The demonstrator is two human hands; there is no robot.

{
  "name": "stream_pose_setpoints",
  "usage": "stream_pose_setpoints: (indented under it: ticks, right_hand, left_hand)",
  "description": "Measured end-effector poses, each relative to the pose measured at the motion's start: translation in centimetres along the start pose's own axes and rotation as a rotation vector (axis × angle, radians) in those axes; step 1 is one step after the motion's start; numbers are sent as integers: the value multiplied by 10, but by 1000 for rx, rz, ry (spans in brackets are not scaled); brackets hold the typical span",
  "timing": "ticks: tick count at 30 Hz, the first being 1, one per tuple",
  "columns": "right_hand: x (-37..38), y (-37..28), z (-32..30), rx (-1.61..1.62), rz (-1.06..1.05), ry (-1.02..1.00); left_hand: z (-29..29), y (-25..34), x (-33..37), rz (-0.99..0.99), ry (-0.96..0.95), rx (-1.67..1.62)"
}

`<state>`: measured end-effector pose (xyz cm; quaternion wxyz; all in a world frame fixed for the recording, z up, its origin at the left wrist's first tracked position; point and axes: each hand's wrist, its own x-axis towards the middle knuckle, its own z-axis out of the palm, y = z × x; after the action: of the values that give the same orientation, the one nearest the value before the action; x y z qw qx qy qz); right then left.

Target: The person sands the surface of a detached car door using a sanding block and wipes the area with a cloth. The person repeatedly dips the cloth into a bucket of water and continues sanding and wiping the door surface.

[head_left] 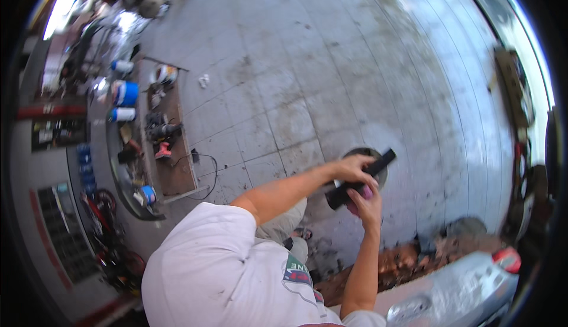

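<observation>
- Several cans (125, 93) stand far to the left of both hands; neither hand touches them.
- The bench (180, 164), also well to the left of the hands, bears tools, among them a red tool (163, 150). These lie apart from the work, so I judge that they have no part in it at this moment.
- A cable (216, 176) lies on the floor between the bench and the hands.
- The left hand (355, 168) is closed over the black tube (383, 160), its fingers bent across the upper side.
- The tube is at the hands, slanted, with one end below the left hand and the other end beyond it, to the right. It seems to be in the middle of handling: it is held, and not yet set down.
- The right hand (367, 207), just below the left, is closed on a small pink thing (367, 192) against the tube; what this thing is, I cannot tell.
- A round disc (381, 179) shows behind the tube. Whether they touch, I cannot tell. I see no finished joining of the two, so this part, if wanted, seems undone.
- A silver panel (455, 288) lies to the lower right of the hands, untouched.
</observation>
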<state>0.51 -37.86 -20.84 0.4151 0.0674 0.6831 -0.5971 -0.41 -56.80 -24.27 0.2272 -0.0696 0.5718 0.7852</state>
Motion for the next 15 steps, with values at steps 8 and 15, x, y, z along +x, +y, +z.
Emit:
stream_pose_setpoints:
  ticks: [8,15]
  right_hand:
    - [98,178,-43,-283,143,122]
    - [202,284,-74,-878,120,155]
  left_hand:
    - [-109,-132,33,-483,-64,-873]
    - [-163,-245,5,-555,271,-531]
